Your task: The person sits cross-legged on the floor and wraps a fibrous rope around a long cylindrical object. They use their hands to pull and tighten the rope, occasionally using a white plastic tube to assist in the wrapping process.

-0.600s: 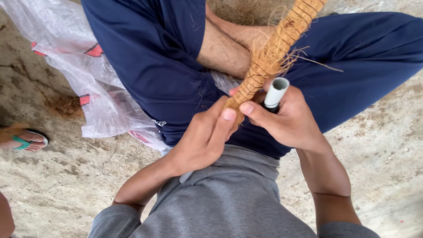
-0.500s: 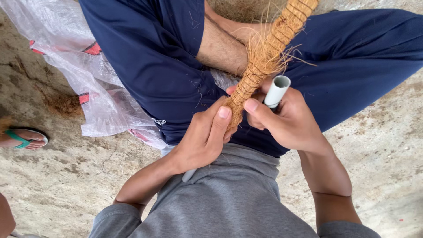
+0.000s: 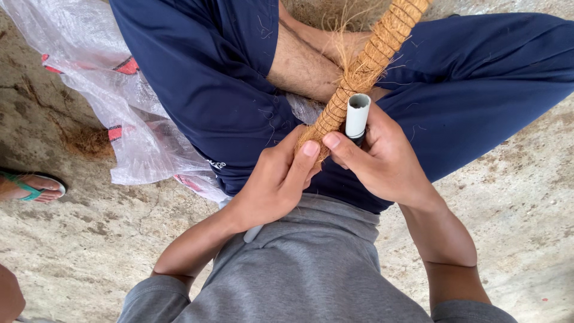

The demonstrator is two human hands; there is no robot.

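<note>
the coir-wrapped pole (image 3: 365, 66) runs from the top edge down across the person's lap in dark blue trousers (image 3: 197, 90), and everything sits around its lower end. the left hand (image 3: 275, 185) closes its fingers around that lower end, thumb pressed on the wound twine. just right of the pole, the right hand (image 3: 388, 161) grips a short white tube (image 3: 357, 113) upright, its thumb also reaching onto the fibre. loose coir strands (image 3: 347, 54) fray out beside the pole higher up. if either thumb eases off, the tight winding could probably slacken and unravel; the smooth tube might also slip. a clear plastic sack (image 3: 113, 90) lies well left of the pole on the concrete floor (image 3: 89, 239).
</note>
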